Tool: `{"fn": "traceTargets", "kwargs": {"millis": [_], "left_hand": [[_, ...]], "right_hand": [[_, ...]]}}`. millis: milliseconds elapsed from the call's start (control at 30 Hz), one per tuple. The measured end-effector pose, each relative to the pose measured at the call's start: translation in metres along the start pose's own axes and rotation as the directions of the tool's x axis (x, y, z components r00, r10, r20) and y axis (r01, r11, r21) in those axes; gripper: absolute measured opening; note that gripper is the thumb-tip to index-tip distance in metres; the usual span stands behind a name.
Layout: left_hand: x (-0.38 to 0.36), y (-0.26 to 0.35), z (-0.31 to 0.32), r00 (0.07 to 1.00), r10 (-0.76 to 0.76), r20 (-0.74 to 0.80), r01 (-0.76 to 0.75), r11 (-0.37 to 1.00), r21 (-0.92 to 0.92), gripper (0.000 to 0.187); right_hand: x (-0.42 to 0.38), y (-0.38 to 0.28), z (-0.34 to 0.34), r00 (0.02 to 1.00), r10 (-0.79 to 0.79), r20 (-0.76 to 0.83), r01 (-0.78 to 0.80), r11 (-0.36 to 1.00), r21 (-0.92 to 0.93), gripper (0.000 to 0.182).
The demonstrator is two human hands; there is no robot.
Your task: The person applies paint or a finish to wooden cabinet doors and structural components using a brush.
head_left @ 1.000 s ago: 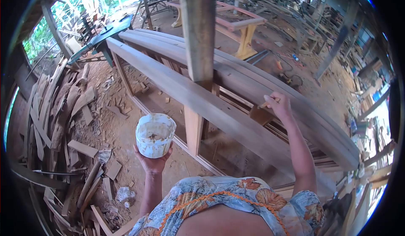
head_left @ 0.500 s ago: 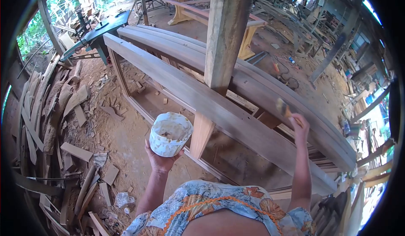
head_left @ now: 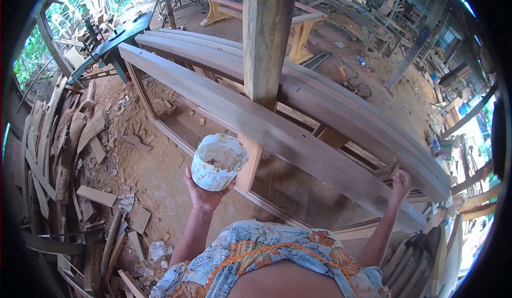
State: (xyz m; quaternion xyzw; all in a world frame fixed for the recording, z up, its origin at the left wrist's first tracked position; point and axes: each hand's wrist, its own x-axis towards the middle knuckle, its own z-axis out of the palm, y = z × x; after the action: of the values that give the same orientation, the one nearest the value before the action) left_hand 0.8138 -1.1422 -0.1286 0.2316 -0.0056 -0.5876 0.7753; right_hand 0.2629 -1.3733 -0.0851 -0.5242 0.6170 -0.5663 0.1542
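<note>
A stained white tub (head_left: 217,164) with some residue inside rests in my left hand (head_left: 209,195), whose fingers wrap round its lower part. My right hand (head_left: 401,183) is closed on a brush (head_left: 393,170), of which only a small part shows, at the right end of the long wooden frames. The nearest frame has a broad plank edge (head_left: 213,98) that runs from upper left to lower right. Behind it stand more wooden frames (head_left: 341,103) on edge, close to my right hand. A wooden post (head_left: 265,42) rises between them.
Scrap wood (head_left: 64,143) lies along the left side, with offcuts (head_left: 96,195) on the dirt floor. A green machine table (head_left: 120,38) stands at upper left. Behind the frames is a table base (head_left: 301,39). Upright boards (head_left: 405,266) are at lower right.
My right hand has moved right and down along the frames with the brush. My left hand still holds the tub. The view has shifted, so the post and frames appear farther left.
</note>
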Motion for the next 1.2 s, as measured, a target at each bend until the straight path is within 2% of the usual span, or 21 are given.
{"fn": "traceTargets", "kwargs": {"millis": [33,67,100,167,233,333,433,533,667,767,833,867,900,967,1000,1067,1100,1200], "left_hand": [[-0.003,0.000,-0.001,1.000,0.004,-0.007,-0.004,1.000,0.002,0.092],[-0.006,0.000,-0.002,1.000,0.017,-0.004,-0.017,1.000,0.006,0.092],[-0.008,-0.001,-0.002,1.000,0.031,-0.001,-0.031,0.999,0.011,0.092],[-0.015,-0.003,0.001,0.999,0.044,-0.005,-0.044,0.999,0.020,0.091],[-0.023,-0.007,0.001,0.998,0.061,-0.013,-0.061,0.998,0.024,0.091],[-0.035,-0.012,-0.003,0.996,0.057,-0.072,-0.057,0.998,0.004,0.089],[-0.048,-0.009,-0.002,0.989,0.090,-0.115,-0.083,0.994,0.067,0.088],[-0.053,0.000,-0.004,0.985,0.100,-0.144,-0.088,0.992,0.086,0.089],[-0.040,0.010,-0.013,0.992,0.080,-0.099,-0.080,0.997,0.013,0.089],[-0.027,0.023,-0.016,0.997,0.038,-0.060,-0.038,0.999,0.006,0.090],[-0.015,0.040,-0.020,0.999,0.018,-0.033,-0.017,0.999,0.029,0.090],[-0.007,0.054,-0.026,1.000,0.007,-0.026,-0.006,1.000,0.019,0.091],[0.001,0.069,-0.032,1.000,-0.010,-0.023,0.010,1.000,0.011,0.091],[0.019,0.102,-0.049,0.999,-0.032,0.001,0.032,0.999,0.008,0.090],[0.028,0.120,-0.061,0.999,-0.041,-0.022,0.041,0.999,-0.005,0.089],[0.047,0.161,-0.084,0.998,-0.041,-0.047,0.042,0.999,0.033,0.087],[0.056,0.184,-0.096,0.998,-0.053,-0.033,0.055,0.997,0.047,0.087],[0.074,0.243,-0.130,0.992,-0.125,-0.032,0.124,0.992,-0.032,0.088]], "right_hand": [[-0.002,-0.002,0.008,0.995,-0.079,0.056,0.081,0.996,-0.031,0.006],[-0.011,-0.018,0.018,0.996,-0.016,0.089,0.012,0.999,0.048,0.008],[-0.015,-0.025,0.026,0.995,-0.017,0.099,0.012,0.999,0.051,0.008],[-0.021,-0.034,0.042,0.977,-0.122,0.175,0.125,0.992,-0.007,0.010],[-0.029,-0.054,0.051,0.960,-0.149,0.236,0.161,0.986,-0.033,0.010],[-0.036,-0.073,0.065,0.925,-0.214,0.315,0.205,0.977,0.062,0.010],[-0.049,-0.099,0.076,0.920,-0.187,0.346,0.131,0.975,0.177,0.011],[-0.054,-0.116,0.073,0.883,-0.195,0.426,0.161,0.980,0.115,0.014],[-0.058,-0.145,0.067,0.895,-0.174,0.410,0.154,0.985,0.083,0.018],[-0.062,-0.166,0.066,0.934,-0.107,0.341,0.108,0.994,0.014,0.024],[-0.067,-0.179,0.075,0.937,-0.112,0.332,0.132,0.990,-0.039,0.030],[-0.070,-0.184,0.083,0.937,-0.073,0.341,0.141,0.974,-0.179,0.033],[-0.077,-0.190,0.096,0.941,-0.070,0.330,0.134,0.975,-0.176,0.033],[-0.096,-0.205,0.129,0.921,-0.215,0.325,0.364,0.770,-0.525,0.031],[-0.112,-0.217,0.148,0.929,-0.207,0.308,0.347,0.777,-0.525,0.031],[-0.146,-0.249,0.193,0.872,-0.369,0.322,0.484,0.752,-0.447,0.031],[-0.162,-0.264,0.218,0.881,-0.364,0.301,0.468,0.757,-0.455,0.031],[-0.207,-0.320,0.297,0.843,-0.329,0.426,0.513,0.728,-0.454,0.033]]}}
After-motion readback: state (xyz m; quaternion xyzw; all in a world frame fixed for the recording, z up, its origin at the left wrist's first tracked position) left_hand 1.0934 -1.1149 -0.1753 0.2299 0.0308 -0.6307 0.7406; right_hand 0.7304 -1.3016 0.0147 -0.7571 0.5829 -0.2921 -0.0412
